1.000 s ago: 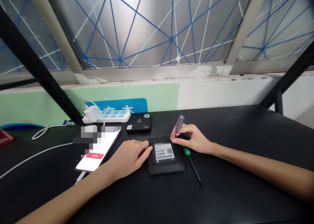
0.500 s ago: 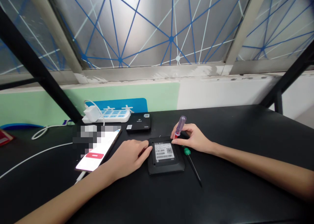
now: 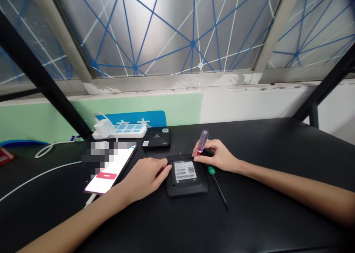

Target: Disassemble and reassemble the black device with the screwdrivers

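A flat, square black device [image 3: 185,190] lies on the table with its label side up; a white sticker with barcodes and a QR code covers its middle. My left hand [image 3: 149,175] holds the device by its left edge, thumb and fingers closed against it. In my right hand [image 3: 219,156] is a screwdriver [image 3: 203,139] with a clear purple handle and red collar, pinched between thumb and fingers. It stands nearly upright over the device's far right corner; its tip is hidden. A second screwdriver [image 3: 212,171], green-handled with a dark shaft, lies right of the device.
A phone [image 3: 107,176] with a lit, partly blurred screen lies at the left with a white cable. Behind it stand a white power strip [image 3: 130,130] with a plugged-in charger [image 3: 104,128] and a black box [image 3: 156,138] marked HDMI. Black frame bars rise on both sides.
Both hands, the device and the screwdriver keep nearly the same positions. The whole view has shifted very slightly.
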Demonstrator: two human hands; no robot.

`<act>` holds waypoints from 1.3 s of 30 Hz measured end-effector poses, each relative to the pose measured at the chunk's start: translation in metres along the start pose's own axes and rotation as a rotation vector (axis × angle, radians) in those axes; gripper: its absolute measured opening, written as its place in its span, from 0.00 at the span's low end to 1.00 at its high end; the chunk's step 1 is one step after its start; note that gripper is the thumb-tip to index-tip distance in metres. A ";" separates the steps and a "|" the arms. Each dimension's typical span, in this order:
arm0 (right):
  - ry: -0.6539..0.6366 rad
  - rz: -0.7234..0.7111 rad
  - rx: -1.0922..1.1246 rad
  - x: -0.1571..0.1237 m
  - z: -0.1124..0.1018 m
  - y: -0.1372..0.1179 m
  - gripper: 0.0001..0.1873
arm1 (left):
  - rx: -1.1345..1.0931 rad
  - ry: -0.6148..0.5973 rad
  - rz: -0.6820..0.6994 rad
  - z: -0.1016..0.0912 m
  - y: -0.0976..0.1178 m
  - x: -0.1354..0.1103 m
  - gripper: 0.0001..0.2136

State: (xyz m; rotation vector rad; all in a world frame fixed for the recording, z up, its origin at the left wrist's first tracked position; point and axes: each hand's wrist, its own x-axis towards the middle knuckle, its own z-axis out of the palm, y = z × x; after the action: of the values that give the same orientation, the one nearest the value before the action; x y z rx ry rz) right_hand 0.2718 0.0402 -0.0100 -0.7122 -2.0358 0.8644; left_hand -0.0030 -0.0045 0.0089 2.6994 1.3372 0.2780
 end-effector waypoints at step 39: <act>0.026 -0.034 -0.054 0.001 0.001 -0.002 0.10 | 0.003 -0.002 0.003 0.000 0.000 0.000 0.18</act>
State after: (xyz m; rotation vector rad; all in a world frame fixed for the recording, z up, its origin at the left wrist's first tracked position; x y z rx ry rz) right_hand 0.2706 0.0393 -0.0086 -0.7129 -2.0493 0.7799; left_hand -0.0029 -0.0045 0.0088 2.7034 1.3342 0.2739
